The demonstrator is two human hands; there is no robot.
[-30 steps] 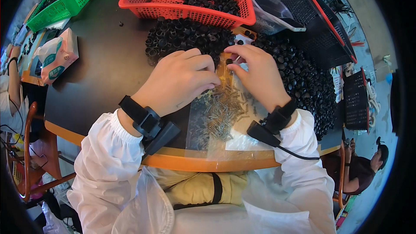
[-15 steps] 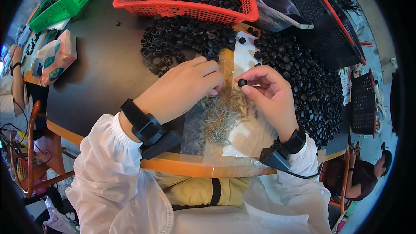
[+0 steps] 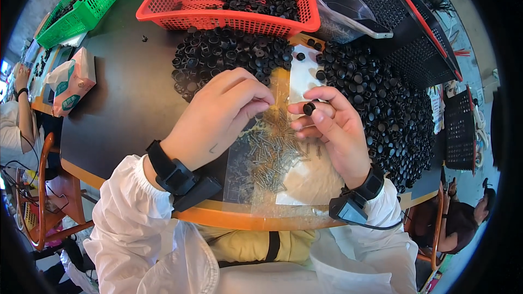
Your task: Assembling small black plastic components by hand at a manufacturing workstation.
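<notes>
Pinching a black cap point(image 3: 309, 108) between thumb and fingers, our right grip point(image 3: 345, 136) holds it above the bench point(image 3: 120, 103), near the loose screws point(image 3: 268, 158), while our left grip point(image 3: 218, 113) has thumb and forefinger close together, and we cannot tell whether they pinch anything. Farther out, we have a red basket point(image 3: 229, 20) partly filled with black pieces point(image 3: 269, 1), a clear tub point(image 3: 333, 25) beside it whose contents we cannot make out, and a green basket point(image 3: 106, 6) holding dark parts point(image 3: 73, 3).
</notes>
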